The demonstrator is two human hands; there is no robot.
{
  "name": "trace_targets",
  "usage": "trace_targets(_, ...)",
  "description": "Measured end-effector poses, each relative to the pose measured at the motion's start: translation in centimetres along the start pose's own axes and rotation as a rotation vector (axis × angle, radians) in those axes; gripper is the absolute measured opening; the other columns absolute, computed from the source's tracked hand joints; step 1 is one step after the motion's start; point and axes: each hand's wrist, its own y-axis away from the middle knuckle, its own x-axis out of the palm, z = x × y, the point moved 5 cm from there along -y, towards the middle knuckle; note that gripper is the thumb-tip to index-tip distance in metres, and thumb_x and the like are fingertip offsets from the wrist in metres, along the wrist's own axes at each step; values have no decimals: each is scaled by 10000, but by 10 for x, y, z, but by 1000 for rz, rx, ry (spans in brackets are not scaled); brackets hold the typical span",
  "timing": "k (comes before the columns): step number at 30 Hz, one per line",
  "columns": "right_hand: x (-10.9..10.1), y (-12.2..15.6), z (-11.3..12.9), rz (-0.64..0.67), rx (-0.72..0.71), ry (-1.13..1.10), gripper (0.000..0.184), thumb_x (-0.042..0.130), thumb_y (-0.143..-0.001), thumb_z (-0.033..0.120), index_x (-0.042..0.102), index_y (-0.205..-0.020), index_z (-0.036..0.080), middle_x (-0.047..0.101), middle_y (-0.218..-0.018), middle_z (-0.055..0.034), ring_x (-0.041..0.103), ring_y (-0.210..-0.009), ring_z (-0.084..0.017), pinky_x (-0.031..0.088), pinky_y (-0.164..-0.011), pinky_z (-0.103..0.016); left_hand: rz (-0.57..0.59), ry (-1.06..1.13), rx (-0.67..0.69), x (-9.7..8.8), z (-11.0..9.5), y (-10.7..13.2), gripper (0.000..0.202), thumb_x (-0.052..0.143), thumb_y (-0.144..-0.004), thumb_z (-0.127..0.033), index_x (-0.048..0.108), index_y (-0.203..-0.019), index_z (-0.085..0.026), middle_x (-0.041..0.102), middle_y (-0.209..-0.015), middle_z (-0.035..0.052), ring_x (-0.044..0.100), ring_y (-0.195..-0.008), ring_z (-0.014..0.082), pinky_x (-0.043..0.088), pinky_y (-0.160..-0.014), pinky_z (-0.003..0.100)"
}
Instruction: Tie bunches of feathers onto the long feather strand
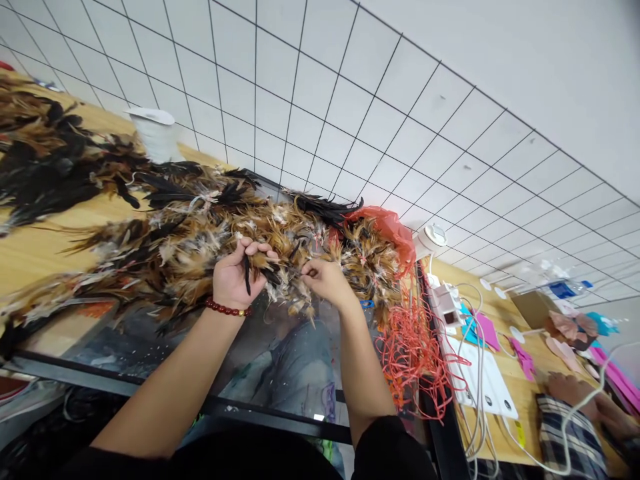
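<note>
My left hand (pixel 235 277), with a red bead bracelet on its wrist, is turned palm up over the front of a feather heap. Its fingers are curled round a few dark and brown feathers (pixel 248 275). Just to the right, my right hand (pixel 326 281) is closed in a pinch at the heap's edge; what lies between its fingertips is too small to make out. The heap of brown, black and whitish feathers (pixel 165 257) spreads across a glass-topped table, with some tufts tied in bundles.
Tangled red string (pixel 410 353) and a red plastic bag (pixel 385 227) lie on the right. Behind the feathers stands a white spool (pixel 155 133). A power strip (pixel 480 380) with cables sits on the neighbouring table, near another person's hands (pixel 575 393). A wire grid (pixel 280 87) covers the wall.
</note>
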Motion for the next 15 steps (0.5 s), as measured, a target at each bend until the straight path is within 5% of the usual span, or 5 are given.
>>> trace_targets(9, -45, 10, 1, -289, -111, -35, 221, 522, -838, 143, 720, -908, 212, 699, -938, -44, 635, -907, -159, 469, -866, -277, 41, -195, -73, 13, 13, 8, 202, 551, -878, -180, 549, -677, -165, 467, -583, -15, 579, -678, 136, 540, -697, 287)
trace_targets(15, -45, 13, 15, -242, -204, -56, 237, 504, -857, 116, 723, -881, 202, 682, -891, -46, 627, -878, -155, 469, -845, -261, 32, -626, 136, 9, 14, 8, 156, 669, -791, -174, 639, -638, -159, 645, -713, 41, 610, -767, 157, 499, -770, 257)
